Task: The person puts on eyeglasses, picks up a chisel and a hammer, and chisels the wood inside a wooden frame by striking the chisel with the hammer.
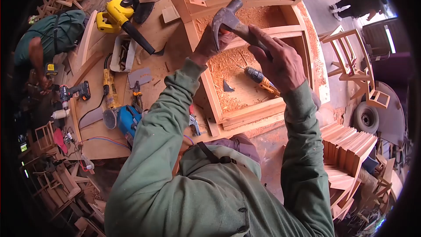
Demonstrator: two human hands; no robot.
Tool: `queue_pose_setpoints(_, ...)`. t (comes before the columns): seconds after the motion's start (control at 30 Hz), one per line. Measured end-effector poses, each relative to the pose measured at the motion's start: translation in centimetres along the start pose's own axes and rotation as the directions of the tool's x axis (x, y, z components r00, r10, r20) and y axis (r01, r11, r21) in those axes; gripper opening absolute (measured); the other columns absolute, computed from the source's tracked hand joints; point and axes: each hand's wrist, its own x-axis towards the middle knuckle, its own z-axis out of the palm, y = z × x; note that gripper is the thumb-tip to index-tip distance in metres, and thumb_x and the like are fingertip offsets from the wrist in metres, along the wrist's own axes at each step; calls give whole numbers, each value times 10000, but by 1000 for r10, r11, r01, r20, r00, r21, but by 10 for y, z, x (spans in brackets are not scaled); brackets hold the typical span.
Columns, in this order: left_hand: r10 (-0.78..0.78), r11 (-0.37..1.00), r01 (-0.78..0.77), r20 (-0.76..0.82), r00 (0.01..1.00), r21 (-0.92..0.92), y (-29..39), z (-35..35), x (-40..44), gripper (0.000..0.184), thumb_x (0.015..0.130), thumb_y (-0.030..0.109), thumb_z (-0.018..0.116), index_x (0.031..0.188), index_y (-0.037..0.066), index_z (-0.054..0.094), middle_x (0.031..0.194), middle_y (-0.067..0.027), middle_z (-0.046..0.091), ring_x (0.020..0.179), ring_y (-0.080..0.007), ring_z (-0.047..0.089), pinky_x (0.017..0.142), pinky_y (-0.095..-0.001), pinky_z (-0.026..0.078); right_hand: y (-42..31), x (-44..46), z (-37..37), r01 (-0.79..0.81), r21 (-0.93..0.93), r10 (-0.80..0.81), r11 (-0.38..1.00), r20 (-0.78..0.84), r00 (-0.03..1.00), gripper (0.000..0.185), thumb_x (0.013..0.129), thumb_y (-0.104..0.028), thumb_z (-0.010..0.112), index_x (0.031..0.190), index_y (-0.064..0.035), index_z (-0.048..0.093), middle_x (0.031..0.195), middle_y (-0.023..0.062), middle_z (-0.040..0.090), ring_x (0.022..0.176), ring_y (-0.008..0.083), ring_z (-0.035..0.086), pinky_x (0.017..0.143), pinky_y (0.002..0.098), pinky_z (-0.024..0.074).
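Note:
A claw hammer (230,19) is raised over a wooden frame (215,101), its handle in the grip of my right hand (283,61). Behind the hammer head, my left hand (206,46) has its fingers curled at the frame's crossbar. The hammer hides part of those fingers, and what they hold cannot be made out. Inside the frame, among wood shavings (228,66), lies a yellow-and-black cordless drill (261,80). A small dark triangular piece (228,86) rests to the left of the drill.
The workbench (153,83) carries a yellow blower (116,15), an angle grinder (109,90), pliers (137,94), a blue power tool (128,120) and another drill (74,93). Stacked wooden pieces (344,149) stand at right. People are at the far left and upper right.

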Motion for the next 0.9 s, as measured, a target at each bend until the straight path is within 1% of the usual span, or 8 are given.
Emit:
queue_pose_setpoints(0.1,-129,990,133,72,989,-54,3,-3,4,249,862,108,742,1067,38,620,921,-23,660,854,-148,648,760,-310,547,-11,8,-10,-27,-16,27,1000,24,999,436,923,-349,675,1343,-255,613,931,129,705,754,306,694,648,402,540)
queue_pose_setpoints(0.23,81,997,-83,229,970,-3,22,-7,16,119,869,74,687,964,48,621,872,-17,657,823,-133,643,745,-317,548,-10,10,-5,14,199,16,980,-151,988,441,931,-385,646,1362,-312,589,904,123,701,740,318,680,637,424,533)
queue_pose_setpoints(0.33,-175,984,178,168,970,0,20,-7,12,89,873,83,658,951,53,627,852,-20,661,803,-138,643,726,-312,540,-6,4,-4,-38,-15,38,999,31,999,435,932,-401,640,1357,-319,594,907,118,704,736,314,680,639,426,533)
queue_pose_setpoints(0.5,217,940,-172,-127,968,295,0,19,19,53,889,71,646,940,56,647,792,-10,653,700,-124,613,633,-295,508,-12,1,-14,-80,3,80,997,49,996,441,919,-402,659,1348,-319,599,814,121,702,728,327,683,634,434,534)
queue_pose_setpoints(0.57,52,995,-36,-187,981,90,-3,19,20,30,907,87,655,905,57,653,739,3,638,615,-98,573,553,-273,467,-8,-2,-12,-108,76,107,991,15,994,442,913,-396,671,1342,-314,605,800,131,702,729,335,687,637,434,537)
queue_pose_setpoints(0.63,-406,828,356,-25,913,-433,-22,13,16,86,922,112,672,856,59,656,680,18,617,531,-69,520,476,-248,411,-7,-7,-14,-106,114,109,988,-20,994,436,909,-386,681,1333,-305,616,828,147,708,744,343,693,645,431,540)
queue_pose_setpoints(0.73,-278,934,260,-42,960,-247,28,16,3,189,914,169,723,777,66,643,609,32,572,473,-35,452,426,-221,328,-7,-10,-19,-114,176,128,978,-70,989,422,905,-345,700,1315,-268,637,895,184,711,799,355,704,688,425,545)
queue_pose_setpoints(0.9,21,999,-16,101,995,-50,-12,-6,21,143,912,149,701,873,53,602,703,-18,600,545,-72,513,489,-229,421,-21,-5,-26,-92,266,123,960,-100,987,431,900,-309,720,1311,-201,642,932,200,708,830,350,714,708,400,547)
